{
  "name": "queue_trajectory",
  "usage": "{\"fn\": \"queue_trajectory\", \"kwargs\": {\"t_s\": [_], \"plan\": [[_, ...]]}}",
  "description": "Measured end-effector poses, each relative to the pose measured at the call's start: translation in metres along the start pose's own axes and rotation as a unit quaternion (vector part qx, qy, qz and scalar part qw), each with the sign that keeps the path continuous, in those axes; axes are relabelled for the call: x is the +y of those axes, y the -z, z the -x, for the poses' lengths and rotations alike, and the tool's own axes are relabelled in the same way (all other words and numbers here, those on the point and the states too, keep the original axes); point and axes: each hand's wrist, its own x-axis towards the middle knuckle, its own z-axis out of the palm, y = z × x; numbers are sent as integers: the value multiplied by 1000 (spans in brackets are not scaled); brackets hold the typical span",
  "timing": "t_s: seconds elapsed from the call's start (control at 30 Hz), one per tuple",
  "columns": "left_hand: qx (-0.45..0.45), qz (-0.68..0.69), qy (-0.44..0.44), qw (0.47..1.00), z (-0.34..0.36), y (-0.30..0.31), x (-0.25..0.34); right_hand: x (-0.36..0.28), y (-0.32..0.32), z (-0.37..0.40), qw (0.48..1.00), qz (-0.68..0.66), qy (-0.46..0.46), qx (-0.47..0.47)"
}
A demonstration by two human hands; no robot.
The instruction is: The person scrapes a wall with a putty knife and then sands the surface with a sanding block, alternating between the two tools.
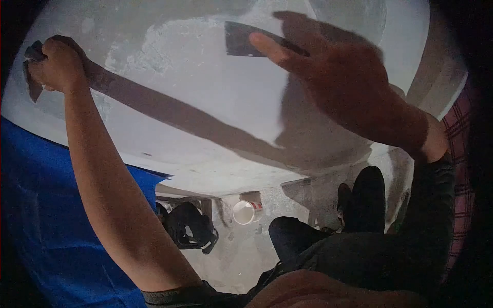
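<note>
My left hand (62, 64) is closed around a dark scraper (33, 88) at the upper left, its blade seen at a slant close to the wall. On the right, my right hand (341, 84) grips a putty knife (237, 40), with the index finger stretched along its wide dark blade. That blade lies against, or very near, the pale wall (221, 102), which carries uneven grey and white patches. Shadows of both arms fall across the surface. The handles of both tools are mostly hidden by my hands.
A blue sheet (46, 205) hangs along the lower left. On the grey floor (231, 262) stand a white bucket (243, 212) and a black object (187, 223), perhaps a bag. My dark-clothed legs are below, and plaid cloth (462, 169) edges the right side.
</note>
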Motion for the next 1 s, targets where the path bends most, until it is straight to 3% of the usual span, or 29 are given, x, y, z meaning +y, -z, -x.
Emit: {"fn": "queue_trajectory", "kwargs": {"t_s": [0.1, 0.2, 0.27, 0.3, 0.4, 0.53, 0.6, 0.63, 0.7, 0.73, 0.93, 0.97, 1.0], "plan": [[32, -9, 13, 999, 3, -1, 2, -13, -1, -12, 1000, -9, 4, -1], [36, -41, 5, 999, 2, -3, -3, -25, -5, -18, 992, -104, 69, -17], [-14, 43, 31, 998, 3, 2, 1, -41, -5, -16, 974, -198, 105, 34], [-13, 39, 29, 999, -1, 2, -3, -40, 4, -12, 978, -179, 106, -10], [9, 13, 5, 1000, -7, -1, -11, -29, 17, -2, 990, -121, 65, -27], [8, -27, 36, 999, -8, -2, -14, -9, 5, 7, 992, -112, 30, -43], [-6, -30, 38, 999, -11, -3, -19, 1, -7, -1, 980, -88, 77, 162], [-14, -35, 38, 999, -13, -4, -21, 3, -1, 3, 981, -84, 77, 158], [11, -69, 44, 997, -12, -6, -25, -2, 24, -3, 993, -101, 10, -55], [12, -68, 44, 997, -11, -8, -26, -3, 24, -3, 993, -100, 9, -55], [14, -48, 8, 999, -18, -4, -25, -9, 14, -3, 989, -113, 7, 91], [-5, -35, 30, 999, -13, 1, -14, -18, 27, -14, 963, -216, -159, -17], [-26, -26, 52, 998, -10, 4, -9, -22, 33, -19, 888, -310, -317, -126]]}}
